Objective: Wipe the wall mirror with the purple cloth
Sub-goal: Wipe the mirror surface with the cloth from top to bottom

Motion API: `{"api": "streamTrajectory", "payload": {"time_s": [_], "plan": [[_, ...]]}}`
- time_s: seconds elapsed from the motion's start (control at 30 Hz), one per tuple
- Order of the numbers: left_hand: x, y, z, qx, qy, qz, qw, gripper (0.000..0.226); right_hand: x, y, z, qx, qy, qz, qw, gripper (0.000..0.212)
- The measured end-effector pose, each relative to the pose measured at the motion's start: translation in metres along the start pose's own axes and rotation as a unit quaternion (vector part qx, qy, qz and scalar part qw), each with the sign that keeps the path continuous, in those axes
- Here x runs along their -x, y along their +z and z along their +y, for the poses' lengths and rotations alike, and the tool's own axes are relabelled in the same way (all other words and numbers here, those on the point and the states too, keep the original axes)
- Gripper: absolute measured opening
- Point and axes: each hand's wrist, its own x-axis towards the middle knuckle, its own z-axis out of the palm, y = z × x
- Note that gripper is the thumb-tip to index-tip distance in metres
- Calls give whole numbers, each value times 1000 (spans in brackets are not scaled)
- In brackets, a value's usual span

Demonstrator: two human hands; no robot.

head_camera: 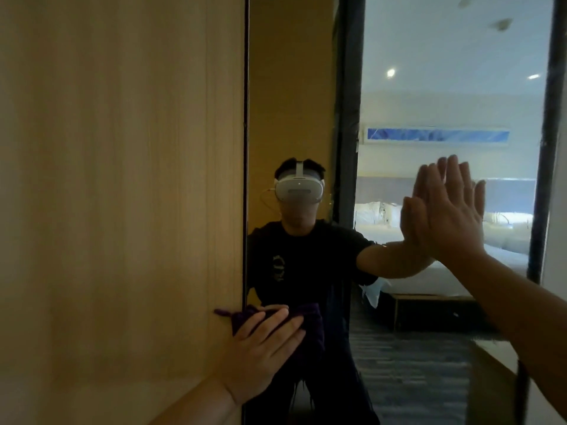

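While left hand [260,348] presses purple cloth [310,323], mirror [429,102] shows no writing.

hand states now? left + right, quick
Left hand: open, straight fingers pressing the crumpled purple cloth against the tall wall mirror.
Right hand: open, flat on mirror, holding nothing.

mirror [429,87]: glass, glossy, smooth; faint smears & specks near top right
mirror frame [549,118]: dark, matt-looking, thin; material can't tell
purple cloth [310,320]: soft fabric, matt, bunched & creased, loose corner at left
wall panel [122,179]: light wood-look, fine vertical grain, smooth, low satin sheen
reflected floor [414,363]: carpet-like, streaky blue-grey pattern, matt
reflected bed [445,271]: white fabric, soft, matt
reflected headset [299,191]: white plastic-looking, smooth
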Motion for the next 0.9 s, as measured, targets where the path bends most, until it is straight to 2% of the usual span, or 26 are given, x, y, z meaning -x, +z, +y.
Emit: {"api": "streamTrajectory", "payload": {"time_s": [0.07, 0.17, 0.27, 0.37, 0.43, 0.53, 0.6, 0.7, 0.8, 0.9], "plan": [[-9, -8, 0, 24, -11, 24, 999, 36, 5, -1, 8, 23, 1, -36, 999, 70], [-61, -34, -11, 38, -32, 85, 995, 52, 4, -1, 9, 41, -4, -60, 997, 69], [-160, -82, -47, 22, -50, 184, 981, 45, 5, 1, 10, 58, -5, -63, 996, 68], [-281, -131, -85, -32, -64, 225, 972, 43, 7, 4, 15, 57, -13, -52, 997, 66], [-347, -156, -103, -46, -92, 200, 974, 46, 8, 6, 17, 49, -16, -40, 998, 66], [-391, -154, -117, -62, -116, 93, 987, 51, 6, 9, 18, 41, -23, -26, 999, 65], [-383, -139, -112, -95, -91, 81, 988, 53, 6, 10, 18, 30, -32, -19, 999, 65], [-337, -101, -68, -90, -38, 110, 989, 52, 8, 9, 24, -17, -63, 18, 998, 60], [-243, -45, 5, -68, 15, 88, 994, 51, 12, 8, 36, -103, -55, 41, 992, 55], [-153, 3, 62, -80, 15, 68, 994, 47, 26, 6, 53, -78, -27, 67, 994, 52]]}}
